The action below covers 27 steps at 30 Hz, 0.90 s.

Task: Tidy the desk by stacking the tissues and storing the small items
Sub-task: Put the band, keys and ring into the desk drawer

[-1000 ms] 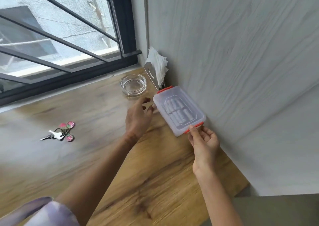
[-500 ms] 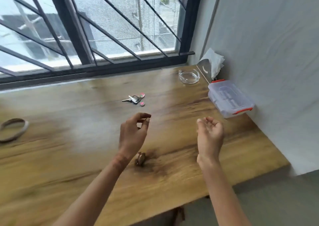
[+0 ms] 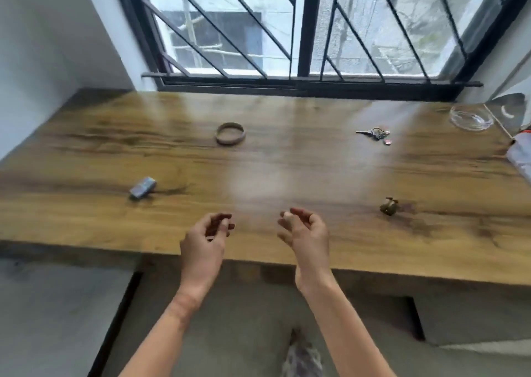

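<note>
A: What lies loose on the wooden desk (image 3: 287,169)?

B: Small bluish rectangular case (image 3: 142,187), brown ring-shaped band (image 3: 230,134). Left hand (image 3: 205,238) and right hand (image 3: 306,231) hover loosely curled, empty. Metal keys (image 3: 375,134), small dark trinket (image 3: 388,205).

A: Progress?

B: Storing looks barely begun; the red-latched clear plastic box (image 3: 521,155) sits far right.

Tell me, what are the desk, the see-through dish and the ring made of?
Desk: probably wood or a wood-look top; it has brown grain streaks and a soft shine. Dish: likely clear glass; the desk shows through it and its rim glints. Ring: too blurry to tell; it looks dull and brownish, maybe wood or metal.
</note>
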Each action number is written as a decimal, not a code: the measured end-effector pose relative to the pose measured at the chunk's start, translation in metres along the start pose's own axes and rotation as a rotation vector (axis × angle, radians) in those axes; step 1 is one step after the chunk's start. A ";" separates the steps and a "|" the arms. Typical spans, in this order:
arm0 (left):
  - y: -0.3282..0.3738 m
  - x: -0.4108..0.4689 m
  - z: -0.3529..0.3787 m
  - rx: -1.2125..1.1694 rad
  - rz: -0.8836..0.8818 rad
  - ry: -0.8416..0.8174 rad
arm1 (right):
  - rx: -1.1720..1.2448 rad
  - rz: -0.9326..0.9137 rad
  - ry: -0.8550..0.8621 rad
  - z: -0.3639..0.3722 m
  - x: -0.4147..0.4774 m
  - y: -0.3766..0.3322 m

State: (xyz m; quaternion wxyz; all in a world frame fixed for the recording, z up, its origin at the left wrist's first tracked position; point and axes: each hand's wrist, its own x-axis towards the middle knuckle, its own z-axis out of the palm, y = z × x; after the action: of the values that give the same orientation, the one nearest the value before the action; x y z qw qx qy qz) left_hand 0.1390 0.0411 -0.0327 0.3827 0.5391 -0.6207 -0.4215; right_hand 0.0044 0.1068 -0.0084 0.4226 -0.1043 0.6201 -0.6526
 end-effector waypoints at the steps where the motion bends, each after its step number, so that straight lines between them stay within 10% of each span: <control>1: -0.013 -0.005 -0.015 -0.029 -0.058 0.045 | 0.017 0.079 -0.065 0.015 -0.007 0.012; 10: -0.118 -0.010 -0.090 -0.518 -0.639 0.346 | 0.516 0.925 -0.166 0.094 -0.040 0.133; 21: -0.198 0.054 -0.123 -1.013 -1.043 0.265 | 0.812 0.857 0.303 0.140 0.015 0.224; 27: -0.202 0.077 -0.140 -1.276 -0.983 0.344 | 0.946 0.727 0.396 0.153 0.030 0.231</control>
State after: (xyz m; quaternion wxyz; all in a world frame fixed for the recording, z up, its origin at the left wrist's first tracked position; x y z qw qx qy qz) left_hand 0.3293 -0.0638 -0.1711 0.4769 0.4851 0.1126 -0.7242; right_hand 0.1843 0.0056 -0.1953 0.4951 0.4345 0.3267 -0.6778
